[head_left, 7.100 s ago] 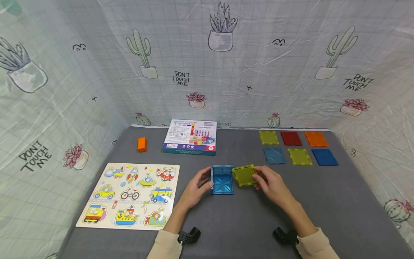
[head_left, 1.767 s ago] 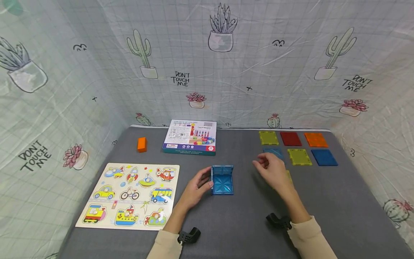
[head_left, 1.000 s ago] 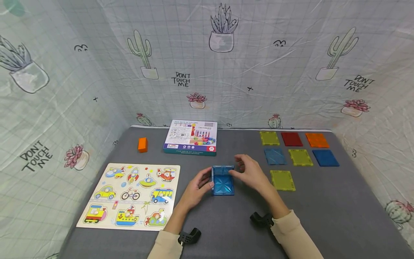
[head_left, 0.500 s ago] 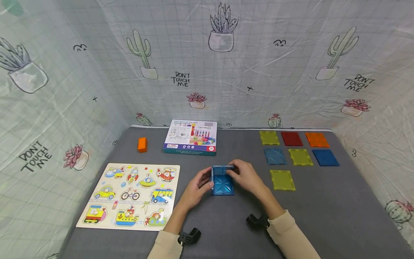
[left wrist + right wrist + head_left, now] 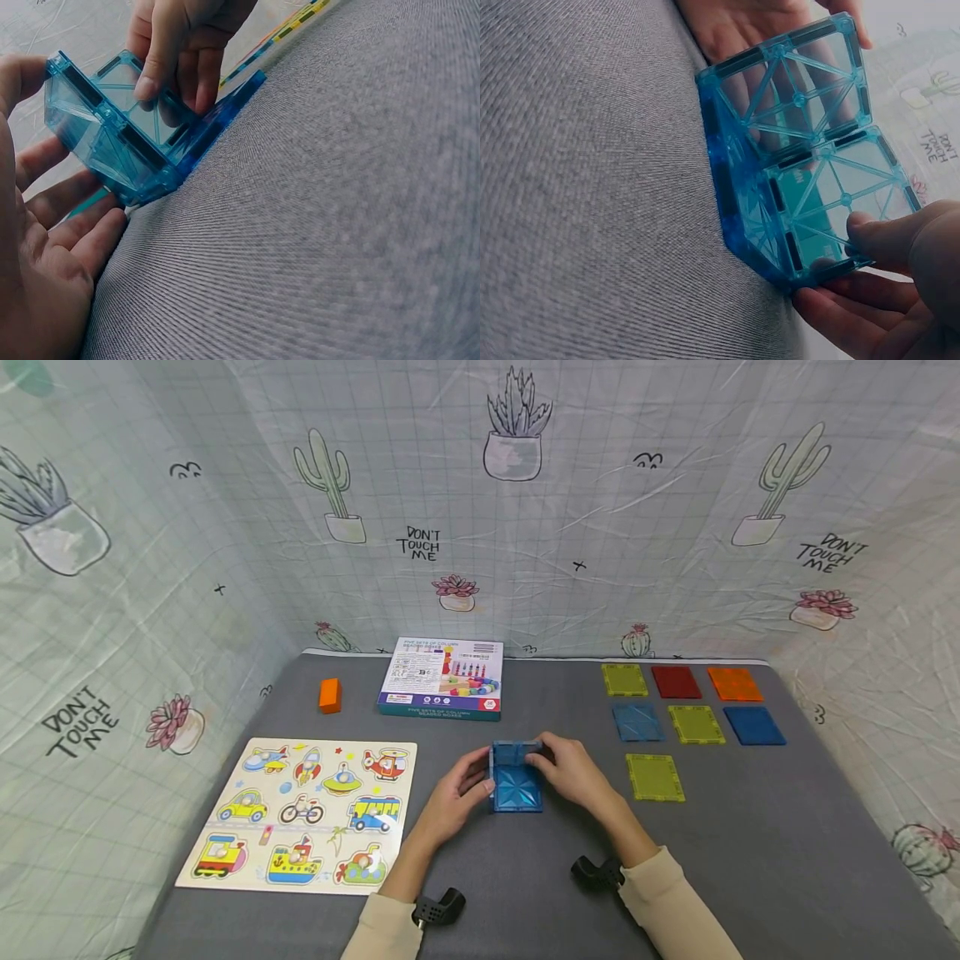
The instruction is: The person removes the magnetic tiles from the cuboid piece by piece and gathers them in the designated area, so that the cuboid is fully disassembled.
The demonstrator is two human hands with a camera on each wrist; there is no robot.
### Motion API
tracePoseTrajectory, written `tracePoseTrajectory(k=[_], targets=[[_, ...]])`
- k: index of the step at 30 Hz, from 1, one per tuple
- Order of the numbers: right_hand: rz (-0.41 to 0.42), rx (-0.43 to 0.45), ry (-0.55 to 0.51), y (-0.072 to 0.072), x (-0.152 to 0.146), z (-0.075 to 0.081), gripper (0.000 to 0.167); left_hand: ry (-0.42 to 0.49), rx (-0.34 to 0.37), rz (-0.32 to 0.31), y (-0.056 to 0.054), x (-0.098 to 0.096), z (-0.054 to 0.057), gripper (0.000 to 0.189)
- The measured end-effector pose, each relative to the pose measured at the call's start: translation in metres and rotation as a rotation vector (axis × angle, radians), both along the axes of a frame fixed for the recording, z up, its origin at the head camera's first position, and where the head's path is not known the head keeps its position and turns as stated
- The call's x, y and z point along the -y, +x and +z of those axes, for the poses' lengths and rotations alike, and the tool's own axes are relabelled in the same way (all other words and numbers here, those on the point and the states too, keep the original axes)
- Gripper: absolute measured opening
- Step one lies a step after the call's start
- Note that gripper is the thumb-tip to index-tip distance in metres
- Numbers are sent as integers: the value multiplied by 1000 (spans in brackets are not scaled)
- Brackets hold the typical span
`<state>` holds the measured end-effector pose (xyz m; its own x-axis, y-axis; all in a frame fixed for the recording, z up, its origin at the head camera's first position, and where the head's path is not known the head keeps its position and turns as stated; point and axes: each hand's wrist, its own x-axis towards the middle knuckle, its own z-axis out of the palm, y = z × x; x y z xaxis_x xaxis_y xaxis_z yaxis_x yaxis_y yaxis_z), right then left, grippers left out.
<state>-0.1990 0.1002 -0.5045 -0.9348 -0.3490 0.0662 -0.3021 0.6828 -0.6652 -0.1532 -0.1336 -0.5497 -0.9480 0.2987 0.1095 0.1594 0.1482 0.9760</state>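
Note:
Three clear blue magnetic tiles are joined into a corner: a base tile [image 5: 517,792] flat on the table, a left upright tile [image 5: 799,97] and a back upright tile [image 5: 846,199]. My left hand [image 5: 454,793] holds the left upright, thumb at its edge and fingers spread behind it. With thumb in front and fingers behind, my right hand [image 5: 576,770] pinches the back upright near its right side. Both uprights stand against the base, and their shared edge meets in the wrist views. A yellow-green tile [image 5: 656,777] lies flat to the right of the right hand.
Yellow-green, red [image 5: 677,682], orange [image 5: 735,684] and blue tiles [image 5: 754,726] lie in rows at the back right. At the left is a vehicle puzzle board [image 5: 300,817]. A boxed bead set [image 5: 441,678] and an orange block [image 5: 330,695] sit behind it.
The yellow-green tile, earlier in my right hand beside the blue corner, now lies on the table to the right. My right hand has moved left onto the back upright; my left hand stays put.

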Motion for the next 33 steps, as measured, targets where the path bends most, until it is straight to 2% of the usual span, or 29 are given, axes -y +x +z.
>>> tracePoseTrajectory(k=[12,19,24,33], targets=[[-43,0,1,-1,0,-4,16,0,1,17,0,0,-1,52],[-103,60,-84,-2,-2,-8,15,-26,-17,13,0,1,-1,53],[-104,75,-114,-2,-2,-8,13,-27,-15,13,0,1,1,53],[-81,13,-60,-1,-1,-6,10,-16,17,19,0,0,1,53]])
